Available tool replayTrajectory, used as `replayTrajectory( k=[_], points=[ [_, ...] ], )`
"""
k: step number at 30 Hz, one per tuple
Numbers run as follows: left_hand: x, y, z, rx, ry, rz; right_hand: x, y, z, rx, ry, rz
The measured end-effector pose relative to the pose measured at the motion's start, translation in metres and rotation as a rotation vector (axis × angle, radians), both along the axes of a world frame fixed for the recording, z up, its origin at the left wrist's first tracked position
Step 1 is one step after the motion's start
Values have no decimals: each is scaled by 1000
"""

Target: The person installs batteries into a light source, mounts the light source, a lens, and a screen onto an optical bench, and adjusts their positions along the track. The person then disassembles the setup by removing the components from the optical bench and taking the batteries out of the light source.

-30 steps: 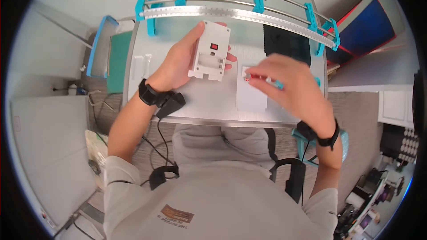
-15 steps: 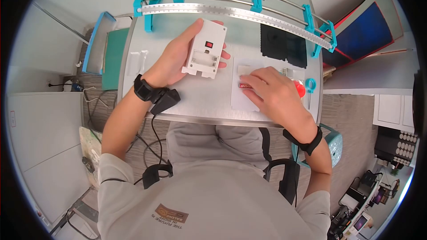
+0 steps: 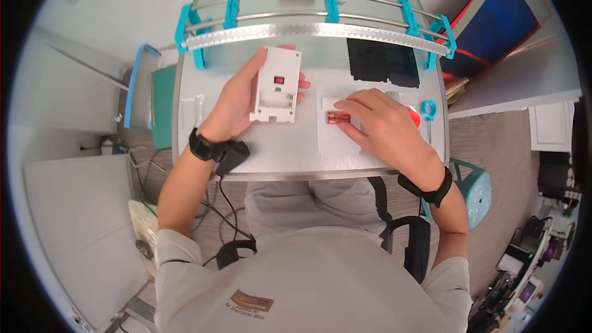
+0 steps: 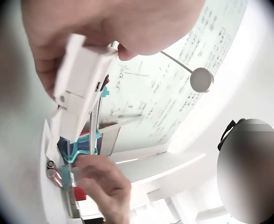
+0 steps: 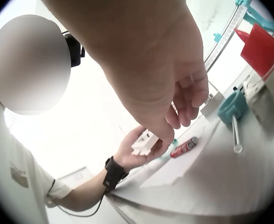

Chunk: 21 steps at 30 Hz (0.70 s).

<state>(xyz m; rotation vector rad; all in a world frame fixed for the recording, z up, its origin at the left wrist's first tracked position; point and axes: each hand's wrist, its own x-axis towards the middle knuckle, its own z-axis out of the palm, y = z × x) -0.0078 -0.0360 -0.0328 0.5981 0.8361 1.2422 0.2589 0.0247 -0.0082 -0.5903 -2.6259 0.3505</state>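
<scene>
My left hand [image 3: 233,102] holds a white plastic case [image 3: 285,65] with its back turned up. A red switch [image 3: 279,80] sits mid-case, above an open battery compartment [image 3: 275,98]. Two red batteries [image 3: 338,118] lie side by side on a white sheet [image 3: 338,143] on the table. Just right of them is my right hand [image 3: 388,124], thumb and fingers loosely bent around nothing. The right wrist view shows a gap between those fingers and the batteries [image 5: 184,148]. A small white piece [image 3: 329,103] lies just beyond the batteries, partly behind the fingers.
A teal-clamped rail frame with a metal ruler [image 3: 308,31] spans the table's far part. A black mat [image 3: 383,61] lies beneath its right half. Right of my right hand are a red-topped item [image 3: 415,117] and a teal ring [image 3: 428,110].
A second ago my right hand was blurred above the sheet. It came down to the batteries, and now its fingertips stand back from them, showing both. The left hand keeps holding the case.
</scene>
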Motion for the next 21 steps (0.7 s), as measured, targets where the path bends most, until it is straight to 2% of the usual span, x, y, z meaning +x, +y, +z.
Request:
replayTrajectory(
  k=[3, 4, 5, 7, 10, 12, 15, 18, 20, 21],
  points=[
    [0, -3, 7, -19, 199, 11, 18, 3, 12, -50, 106, -53],
    [4, -4, 12, -18, 303, 66, 28, 3, 18, -108, 132, -108],
    [2, -5, 11, -9, 326, 48, 38, 2, 22, -169, 158, -162],
    [-4, -8, 7, 105, 686, 41, 59, 1, 23, -216, 201, -215],
    [-4, -21, 14, 73, 763, 35, 96, 0, 10, -370, 312, -358],
    [-7, -27, 8, 67, 834, 84, 108, -2, 3, -386, 328, -373],
    [-13, -29, -2, 41, 791, 197, 113, -2, -8, -388, 361, -381],
    [-17, -29, -5, 183, 951, 198, 118, 1, -12, -351, 384, -398],
    [-14, -28, 6, 48, 1115, 64, 119, 2, -16, -333, 431, -404],
    [-14, -28, 6, 53, 1122, 61, 121, 2, -19, -331, 439, -406]
  ],
)
